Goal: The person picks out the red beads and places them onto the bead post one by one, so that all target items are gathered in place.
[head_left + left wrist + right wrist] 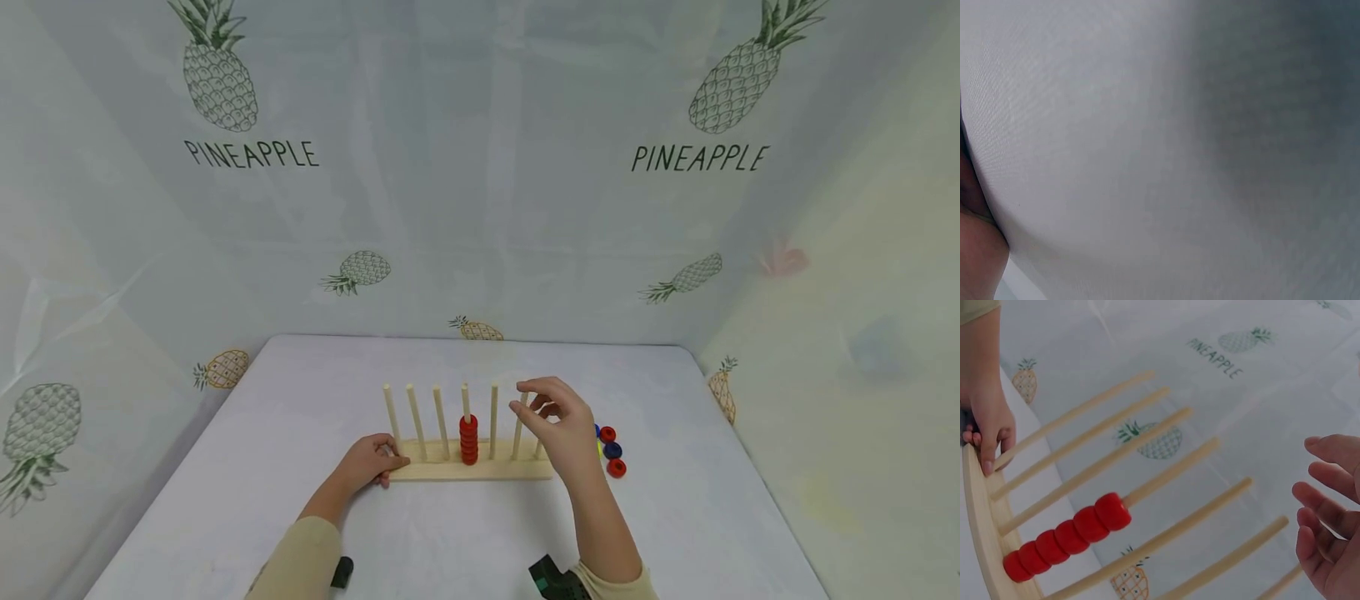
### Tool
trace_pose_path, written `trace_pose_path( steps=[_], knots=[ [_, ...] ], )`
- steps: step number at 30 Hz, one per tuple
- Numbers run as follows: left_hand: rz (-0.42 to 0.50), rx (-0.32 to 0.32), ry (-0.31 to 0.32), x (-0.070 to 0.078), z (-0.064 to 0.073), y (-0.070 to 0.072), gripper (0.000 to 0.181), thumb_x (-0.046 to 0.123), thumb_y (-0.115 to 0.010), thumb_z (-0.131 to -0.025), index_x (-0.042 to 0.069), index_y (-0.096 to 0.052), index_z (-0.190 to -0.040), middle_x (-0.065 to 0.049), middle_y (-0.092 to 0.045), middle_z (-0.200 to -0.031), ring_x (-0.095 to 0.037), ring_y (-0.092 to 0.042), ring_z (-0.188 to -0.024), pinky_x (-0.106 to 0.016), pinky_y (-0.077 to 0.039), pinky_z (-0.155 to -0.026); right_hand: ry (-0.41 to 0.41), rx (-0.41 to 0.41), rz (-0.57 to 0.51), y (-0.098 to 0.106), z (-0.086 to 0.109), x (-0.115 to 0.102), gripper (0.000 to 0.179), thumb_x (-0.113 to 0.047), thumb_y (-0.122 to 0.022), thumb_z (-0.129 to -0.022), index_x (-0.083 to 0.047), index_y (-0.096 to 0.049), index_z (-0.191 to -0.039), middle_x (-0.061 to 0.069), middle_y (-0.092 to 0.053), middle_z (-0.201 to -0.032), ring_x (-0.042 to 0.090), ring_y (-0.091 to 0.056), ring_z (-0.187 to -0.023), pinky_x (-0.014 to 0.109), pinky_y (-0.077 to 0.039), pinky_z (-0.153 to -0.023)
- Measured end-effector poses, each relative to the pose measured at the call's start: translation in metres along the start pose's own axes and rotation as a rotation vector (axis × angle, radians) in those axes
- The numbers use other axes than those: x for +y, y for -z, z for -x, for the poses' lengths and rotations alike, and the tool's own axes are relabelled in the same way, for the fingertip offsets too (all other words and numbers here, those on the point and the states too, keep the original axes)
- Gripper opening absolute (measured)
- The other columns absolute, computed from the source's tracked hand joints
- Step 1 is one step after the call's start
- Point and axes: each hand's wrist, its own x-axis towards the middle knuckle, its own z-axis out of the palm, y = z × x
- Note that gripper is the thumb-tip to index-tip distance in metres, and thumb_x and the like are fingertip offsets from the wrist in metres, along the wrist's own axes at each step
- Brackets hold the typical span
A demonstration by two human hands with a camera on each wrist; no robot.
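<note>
A wooden base [480, 472] with a row of upright pegs lies across the table, and several red beads [468, 442] are stacked on its middle peg. My left hand [366, 463] grips the left end of the base, thumb on top. Near the tops of the right-hand pegs, my right hand [561, 423] hovers with thumb and forefinger apart. The right wrist view shows nothing between those fingers [1329, 478]. The beads nearly fill the lower half of their peg [1172, 470]. Only an edge of the left hand [982, 250] appears in the left wrist view.
Loose beads lie right of the base: red ones [617, 468], dark blue ones [612, 450] and a yellow one partly hidden behind my right hand. The white table [225, 500] meets a pineapple-print curtain [480, 208] at its back edge.
</note>
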Motion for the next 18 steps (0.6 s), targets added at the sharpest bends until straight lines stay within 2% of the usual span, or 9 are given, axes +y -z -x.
trace_pose_path(
  steps=[4, 12, 18],
  knots=[
    [-0.001, 0.004, 0.005, 0.001, 0.000, 0.000, 0.025, 0.021, -0.079, -0.085, 0.004, -0.060, -0.088, -0.002, -0.054, -0.051, -0.013, -0.054, -0.042, -0.024, -0.040, -0.043, -0.049, 0.018, -0.008, 0.008, 0.004, 0.005, 0.020, -0.013, -0.079, -0.084, -0.010, -0.074, -0.103, 0.004, -0.066, -0.103, 0.020, -0.056, -0.081, 0.024, -0.048, -0.073],
    [0.000, 0.003, 0.020, 0.002, -0.001, 0.000, 0.026, 0.022, -0.079, -0.084, 0.004, -0.060, -0.089, -0.002, -0.054, -0.051, -0.012, -0.055, -0.042, -0.024, -0.040, -0.043, -0.117, 0.081, 0.029, 0.022, 0.008, 0.019, 0.019, -0.009, -0.078, -0.084, -0.009, -0.074, -0.102, 0.003, -0.067, -0.103, 0.018, -0.056, -0.081, 0.022, -0.047, -0.073],
    [0.006, -0.011, 0.012, -0.002, -0.001, 0.001, 0.026, 0.023, -0.079, -0.084, 0.004, -0.060, -0.089, -0.002, -0.055, -0.051, -0.013, -0.054, -0.042, -0.023, -0.039, -0.043, -0.234, 0.117, 0.091, 0.031, 0.017, 0.034, 0.020, -0.011, -0.078, -0.084, -0.009, -0.074, -0.103, 0.003, -0.066, -0.099, 0.018, -0.055, -0.080, 0.023, -0.045, -0.066]
  ],
)
